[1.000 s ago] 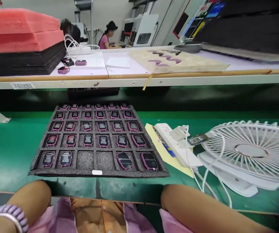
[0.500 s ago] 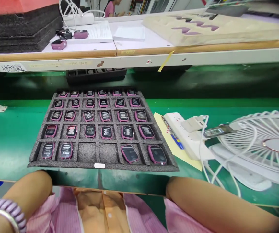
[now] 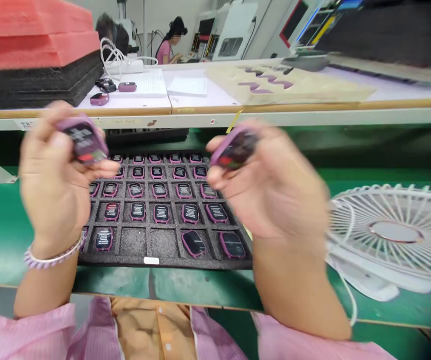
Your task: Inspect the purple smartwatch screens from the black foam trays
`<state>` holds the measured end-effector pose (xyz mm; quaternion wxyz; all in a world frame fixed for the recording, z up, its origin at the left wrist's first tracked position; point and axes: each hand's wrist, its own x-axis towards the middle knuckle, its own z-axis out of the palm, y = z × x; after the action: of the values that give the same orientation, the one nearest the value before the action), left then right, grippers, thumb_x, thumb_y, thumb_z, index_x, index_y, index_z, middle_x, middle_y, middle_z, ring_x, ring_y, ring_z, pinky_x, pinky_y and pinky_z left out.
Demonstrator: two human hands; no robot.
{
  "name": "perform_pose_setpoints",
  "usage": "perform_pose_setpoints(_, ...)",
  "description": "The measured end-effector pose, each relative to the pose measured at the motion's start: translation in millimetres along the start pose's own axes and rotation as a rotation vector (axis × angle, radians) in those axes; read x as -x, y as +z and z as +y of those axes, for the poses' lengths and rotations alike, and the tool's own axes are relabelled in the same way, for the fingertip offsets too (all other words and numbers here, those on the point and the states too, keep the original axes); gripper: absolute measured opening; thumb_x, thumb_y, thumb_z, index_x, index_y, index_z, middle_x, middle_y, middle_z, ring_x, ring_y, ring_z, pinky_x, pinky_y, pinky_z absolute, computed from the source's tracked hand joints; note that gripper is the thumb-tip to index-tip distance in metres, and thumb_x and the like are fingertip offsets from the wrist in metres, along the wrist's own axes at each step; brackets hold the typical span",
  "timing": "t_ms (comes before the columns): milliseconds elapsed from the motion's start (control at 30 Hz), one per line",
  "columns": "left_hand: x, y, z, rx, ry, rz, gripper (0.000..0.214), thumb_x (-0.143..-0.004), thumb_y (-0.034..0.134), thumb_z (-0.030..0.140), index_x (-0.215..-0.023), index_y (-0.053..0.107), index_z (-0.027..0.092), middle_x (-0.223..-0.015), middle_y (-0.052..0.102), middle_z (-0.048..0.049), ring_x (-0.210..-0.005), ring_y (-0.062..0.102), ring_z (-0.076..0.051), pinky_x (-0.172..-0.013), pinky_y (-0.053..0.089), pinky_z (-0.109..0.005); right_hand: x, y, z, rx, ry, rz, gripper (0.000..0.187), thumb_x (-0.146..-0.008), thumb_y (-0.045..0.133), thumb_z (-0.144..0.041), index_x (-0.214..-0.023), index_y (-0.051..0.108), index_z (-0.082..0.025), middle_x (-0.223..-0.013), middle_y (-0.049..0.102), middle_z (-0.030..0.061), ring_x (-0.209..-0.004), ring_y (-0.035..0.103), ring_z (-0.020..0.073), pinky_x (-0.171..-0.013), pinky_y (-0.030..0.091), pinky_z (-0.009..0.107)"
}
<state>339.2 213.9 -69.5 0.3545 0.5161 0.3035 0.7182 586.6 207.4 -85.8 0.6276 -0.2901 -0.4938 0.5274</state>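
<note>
My left hand [image 3: 55, 185] is raised over the left side of a dark foam tray [image 3: 151, 250], its fingers closed round a pink smartwatch body [image 3: 83, 140] with a black screen. My right hand [image 3: 271, 187], blurred by motion, grips a second pink smartwatch body [image 3: 234, 149] above the tray's right side. The tray lies on the green bench and holds several pink watch bodies in its cells. Two cells in the front row, left of centre, hold nothing. A beaded bracelet sits on my left wrist.
A white desk fan [image 3: 391, 235] lies flat at the right. A raised shelf [image 3: 215, 117] crosses the back, carrying red and black foam sheets [image 3: 31, 55], loose watch bodies, white paper and a beige pad. Two people sit far behind.
Both hands have come up from below the bench edge, each now gripping a watch body above the tray. The head camera dipped down, then tilted back up.
</note>
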Motion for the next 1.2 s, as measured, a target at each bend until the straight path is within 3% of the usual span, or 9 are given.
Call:
perform_pose_setpoints(133,22,-8.6,-20,-0.133,-0.32,-0.182,0.019,-0.09,0.074,0.026,-0.107,0.069,0.021,-0.087,0.069,0.0007,-0.06,0.063,-0.01,-0.05,0.056,-0.02,4,-7,37,0.001,0.337,-0.157,0.049,-0.077,0.096,-0.046,-0.1,0.061,-0.023,-0.085,0.072,0.0006,-0.05,0.059,0.0111,-0.044,0.044,0.02)
perform_pose_setpoints(267,52,-22.2,-31,-0.218,-0.623,-0.422,0.043,-0.078,0.081,0.023,-0.117,0.063,0.02,-0.093,0.065,0.0014,-0.06,0.058,-0.006,-0.055,0.057,-0.019,26,-17,63,-0.005,0.549,-0.246,0.046,-0.08,0.091,-0.039,-0.112,0.063,-0.019,-0.096,0.075,0.0057,-0.06,0.07,0.0137,-0.053,0.053,0.021)
perform_pose_setpoints(500,79,-39.3,-39,-0.164,-0.796,-0.605,0.067,-0.084,0.074,0.025,-0.144,0.045,0.025,-0.131,0.062,-0.0101,-0.073,0.067,-0.011,-0.07,0.06,-0.028,45,-22,70,0.006,0.56,-0.415,0.069,-0.082,0.078,-0.02,-0.143,0.046,-0.023,-0.115,0.069,0.0072,-0.075,0.074,0.0169,-0.069,0.061,0.03)
perform_pose_setpoints(600,82,-46.8,-41,-0.43,-0.665,-0.68,0.058,-0.087,0.071,0.03,-0.141,0.051,0.025,-0.122,0.065,-0.0084,-0.077,0.066,-0.015,-0.075,0.059,-0.035,50,-22,73,0.335,0.352,-0.507,0.053,-0.088,0.07,-0.022,-0.138,0.05,-0.021,-0.114,0.066,0.0084,-0.082,0.073,0.0205,-0.075,0.063,0.038)
perform_pose_setpoints(733,85,-55.1,-41,-0.922,-0.282,-0.792,0.041,-0.088,0.074,0.027,-0.128,0.064,0.023,-0.121,0.064,-0.0089,-0.112,0.059,-0.028,-0.108,0.049,-0.053,59,-15,77,1.024,-0.16,-0.527,0.042,-0.085,0.076,-0.017,-0.126,0.065,-0.018,-0.13,0.061,0.0173,-0.122,0.061,0.0372,-0.101,0.053,0.059)
perform_pose_setpoints(933,91,-62.2,-35,-1.217,-0.084,-0.834,0.065,-0.09,0.078,0.034,-0.15,0.053,0.024,-0.13,0.056,-0.0128,-0.117,0.05,-0.032,-0.106,0.048,-0.055,66,-23,70,1.329,-0.289,-0.614,0.049,-0.099,0.075,-0.034,-0.142,0.062,-0.016,-0.149,0.051,0.0227,-0.137,0.049,0.0425,-0.107,0.046,0.064)
perform_pose_setpoints(1067,92,-29.4,-34,-1.187,0.042,-0.873,0.048,-0.097,0.072,0.04,-0.141,0.061,0.025,-0.123,0.06,-0.0116,-0.113,0.052,-0.03,-0.102,0.048,-0.05,66,-62,40,1.315,-0.448,-0.349,0.036,-0.114,0.047,-0.042,-0.132,0.066,-0.018,-0.131,0.062,0.0184,-0.122,0.06,0.0343,-0.099,0.05,0.051)
perform_pose_setpoints(1133,94,1.5,-40,-1.177,0.056,-0.975,0.035,-0.1,0.067,0.041,-0.129,0.07,0.021,-0.116,0.063,-0.0117,-0.108,0.055,-0.029,-0.096,0.049,-0.047,69,-83,29,1.488,-0.432,-0.227,0.04,-0.115,0.042,-0.045,-0.111,0.072,-0.018,-0.107,0.068,0.0146,-0.101,0.066,0.0325,-0.084,0.049,0.045)
perform_pose_setpoints(1200,96,33.9,-49,-1.242,0.058,-1.094,0.033,-0.102,0.062,0.043,-0.114,0.075,0.015,-0.109,0.065,-0.0135,-0.108,0.057,-0.031,-0.091,0.049,-0.045,75,-98,26,1.736,-0.332,-0.234,0.05,-0.115,0.041,-0.048,-0.091,0.072,-0.018,-0.088,0.067,0.0121,-0.085,0.066,0.0319,-0.072,0.044,0.041)
